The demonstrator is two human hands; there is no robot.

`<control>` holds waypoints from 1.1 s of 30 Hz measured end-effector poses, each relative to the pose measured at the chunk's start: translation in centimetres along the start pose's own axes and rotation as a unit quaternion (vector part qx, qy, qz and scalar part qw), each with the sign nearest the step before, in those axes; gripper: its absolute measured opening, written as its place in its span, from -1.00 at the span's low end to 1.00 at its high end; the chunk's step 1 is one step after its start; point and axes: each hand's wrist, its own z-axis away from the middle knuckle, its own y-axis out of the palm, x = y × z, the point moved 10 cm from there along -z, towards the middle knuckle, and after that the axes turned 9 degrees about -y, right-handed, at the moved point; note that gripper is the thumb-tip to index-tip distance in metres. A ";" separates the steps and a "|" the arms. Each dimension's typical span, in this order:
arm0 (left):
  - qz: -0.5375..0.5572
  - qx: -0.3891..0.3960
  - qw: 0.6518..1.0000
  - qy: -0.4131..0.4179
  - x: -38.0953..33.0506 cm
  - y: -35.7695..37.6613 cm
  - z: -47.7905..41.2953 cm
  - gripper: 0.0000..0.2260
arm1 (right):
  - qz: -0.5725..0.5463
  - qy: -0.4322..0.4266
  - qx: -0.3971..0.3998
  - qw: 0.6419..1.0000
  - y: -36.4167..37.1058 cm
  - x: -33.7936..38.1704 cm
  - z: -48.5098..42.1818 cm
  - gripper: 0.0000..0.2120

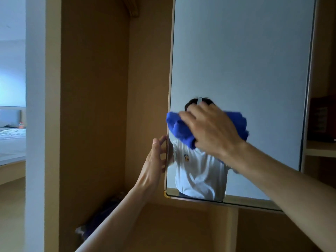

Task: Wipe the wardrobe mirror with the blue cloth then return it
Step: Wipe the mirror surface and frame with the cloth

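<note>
Pressing blue cloth (179, 130) on wardrobe mirror (241, 60), right hand (211, 128) grip spread; left hand (154, 164) pinching its edge; bed (11, 140) leftward.

One wide-angle camera worn on my head, facing forward, near the wardrobe mirror (245, 51), mirror filling the right, wardrobe interior (94, 106) centre, bed (11, 139) far left.
</note>
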 end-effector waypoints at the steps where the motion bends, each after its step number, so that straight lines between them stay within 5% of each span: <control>1: -0.001 -0.001 1.000 0.002 -0.3 0.0 -0.2 -0.44 | 0.008 0.022 -0.008 1.000 -0.7 -1.4 -0.6 -0.61; 10: 0.024 -0.026 0.999 -0.003 -0.5 -0.5 -1.3 -0.42 | 0.002 0.009 -0.032 0.999 0.4 0.3 -0.9 -0.74; 18: 0.039 -0.033 0.998 -0.024 0.4 -0.4 -1.4 -0.55 | -0.054 -0.050 0.027 0.997 4.2 5.9 3.0 -0.70; 26: -0.026 -0.068 0.997 -0.018 -0.3 0.4 -0.4 -0.73 | -0.003 0.083 -0.044 0.996 -1.2 -5.7 1.9 -0.61; 30: -0.013 -0.078 0.997 0.013 -1.0 0.9 0.1 -0.41 | 0.004 0.075 -0.045 0.996 -1.2 -6.1 2.3 -0.67; 33: -0.010 -0.082 0.996 0.025 -0.5 0.8 -0.2 -0.45 | -0.010 0.039 -0.052 0.998 0.2 -3.0 3.9 -0.69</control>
